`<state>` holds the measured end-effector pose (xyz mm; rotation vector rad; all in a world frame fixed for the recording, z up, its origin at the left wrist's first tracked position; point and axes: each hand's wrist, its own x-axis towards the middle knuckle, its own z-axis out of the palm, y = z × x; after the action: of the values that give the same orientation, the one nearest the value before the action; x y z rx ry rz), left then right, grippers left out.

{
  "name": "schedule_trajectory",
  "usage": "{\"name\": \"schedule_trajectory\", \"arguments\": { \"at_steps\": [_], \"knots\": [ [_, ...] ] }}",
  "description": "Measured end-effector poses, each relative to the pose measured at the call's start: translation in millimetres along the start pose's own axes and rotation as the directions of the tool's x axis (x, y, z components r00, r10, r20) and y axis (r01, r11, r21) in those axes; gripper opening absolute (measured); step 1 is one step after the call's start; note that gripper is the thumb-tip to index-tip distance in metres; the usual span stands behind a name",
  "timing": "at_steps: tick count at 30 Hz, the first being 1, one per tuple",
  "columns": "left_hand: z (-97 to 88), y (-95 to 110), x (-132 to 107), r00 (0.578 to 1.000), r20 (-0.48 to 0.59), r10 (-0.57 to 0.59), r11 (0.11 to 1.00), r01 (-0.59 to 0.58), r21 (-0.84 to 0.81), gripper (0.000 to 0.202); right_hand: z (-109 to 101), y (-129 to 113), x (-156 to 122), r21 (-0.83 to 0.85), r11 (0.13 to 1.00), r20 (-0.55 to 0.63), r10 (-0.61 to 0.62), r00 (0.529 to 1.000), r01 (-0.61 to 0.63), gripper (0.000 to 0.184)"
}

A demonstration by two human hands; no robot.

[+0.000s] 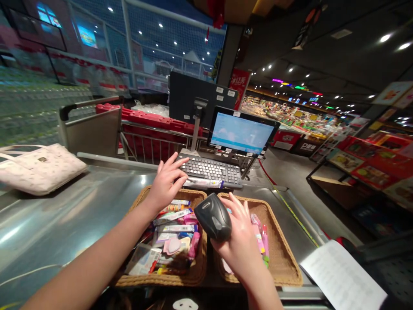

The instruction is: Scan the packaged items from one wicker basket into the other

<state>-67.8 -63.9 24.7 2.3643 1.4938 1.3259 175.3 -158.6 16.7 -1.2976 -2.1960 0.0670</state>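
Observation:
My left hand [168, 181] is open, its fingers spread over the left end of the black keyboard with pale keys [209, 168]. A slim white packet with a purple end [204, 183] lies along the keyboard's front edge, near my left thumb. My right hand [240, 226] is wrapped round a black handheld barcode scanner [213, 217], whose head tilts up to the left above the gap between two baskets. Below my left hand, the left wicker basket [155, 282] is full of small packaged items. Several pink items lie in the right wicker basket [290, 258], partly hidden by my right hand.
Behind the keyboard stand a lit monitor [241, 131] and a second screen seen from the back [190, 97]. A pale handbag [41, 168] rests on the metal counter [106, 185] at left. A printed paper sheet [343, 275] lies at the right front. Shopping carts [145, 144] stand beyond.

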Motion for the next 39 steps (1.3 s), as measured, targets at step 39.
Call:
{"name": "schedule_trajectory", "arguments": {
  "at_steps": [39],
  "knots": [
    [6.9,-61.6,-126.6,0.873,0.429,-0.232,0.968,0.253,0.009,0.035,41.7,-5.1,11.2,0.121,0.979,0.147,0.148,0.978,-0.167,0.048]
  ]
}}
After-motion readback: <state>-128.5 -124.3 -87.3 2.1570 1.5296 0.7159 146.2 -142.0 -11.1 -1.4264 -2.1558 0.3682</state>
